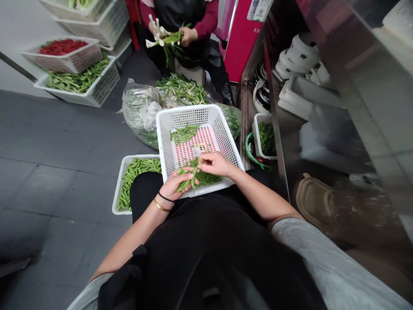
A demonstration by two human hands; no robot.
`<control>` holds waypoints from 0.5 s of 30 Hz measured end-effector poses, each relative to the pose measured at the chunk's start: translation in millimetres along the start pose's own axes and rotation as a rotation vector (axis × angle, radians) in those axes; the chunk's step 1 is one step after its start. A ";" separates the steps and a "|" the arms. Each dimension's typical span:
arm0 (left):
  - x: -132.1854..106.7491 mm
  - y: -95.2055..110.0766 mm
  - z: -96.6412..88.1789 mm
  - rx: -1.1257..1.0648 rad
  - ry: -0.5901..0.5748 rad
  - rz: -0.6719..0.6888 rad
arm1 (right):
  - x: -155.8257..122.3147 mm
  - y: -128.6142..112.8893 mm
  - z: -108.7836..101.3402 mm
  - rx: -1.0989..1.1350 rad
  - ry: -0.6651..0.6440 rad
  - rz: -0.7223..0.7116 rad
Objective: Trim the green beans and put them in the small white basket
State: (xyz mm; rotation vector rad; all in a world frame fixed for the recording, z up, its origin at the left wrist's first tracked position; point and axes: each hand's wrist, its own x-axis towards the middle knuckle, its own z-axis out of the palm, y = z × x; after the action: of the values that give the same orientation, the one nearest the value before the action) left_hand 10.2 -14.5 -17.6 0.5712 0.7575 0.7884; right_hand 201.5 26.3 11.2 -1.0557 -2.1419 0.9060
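A white slotted basket (167,129) rests on my lap with green bean pods at its far side and a heap at its near edge. My left hand (177,184) is closed round a few green bean pods (191,178) over that near edge. Pinched on the top end of one of those pods, my right hand (215,163) sits just above the left. A second white basket (120,183) full of green beans lies on the floor by my left knee.
Across from me a person in dark red sleeves (206,21) holds a bunch of scallions (164,38). Clear bags of greens (142,110) lie between us. Stacked baskets of red chillies (63,47) and beans (80,79) stand far left. A steel cabinet (355,107) fills the right.
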 end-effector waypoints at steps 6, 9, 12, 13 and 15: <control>-1.3 10.2 -11.0 0.071 -0.043 -0.113 | 5.3 4.3 -0.2 -0.056 -0.232 0.033; 4.2 6.1 -7.3 -0.040 0.024 -0.089 | 1.9 0.3 15.2 -0.285 -0.065 -0.075; 11.0 2.8 -5.0 -0.161 0.144 -0.020 | -7.7 0.6 19.2 -0.418 0.090 -0.125; 12.5 3.0 -5.6 -0.171 0.186 0.021 | -11.9 2.6 14.9 -0.406 0.123 -0.115; 14.1 4.8 -8.0 -0.151 0.256 0.111 | -20.2 8.5 0.0 -0.339 0.189 -0.042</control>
State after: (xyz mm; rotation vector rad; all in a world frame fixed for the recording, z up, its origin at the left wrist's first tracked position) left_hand 8.8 0.8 -24.5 0.3823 0.8978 1.0252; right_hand 215.7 13.4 0.7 -1.1993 -2.1920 0.4112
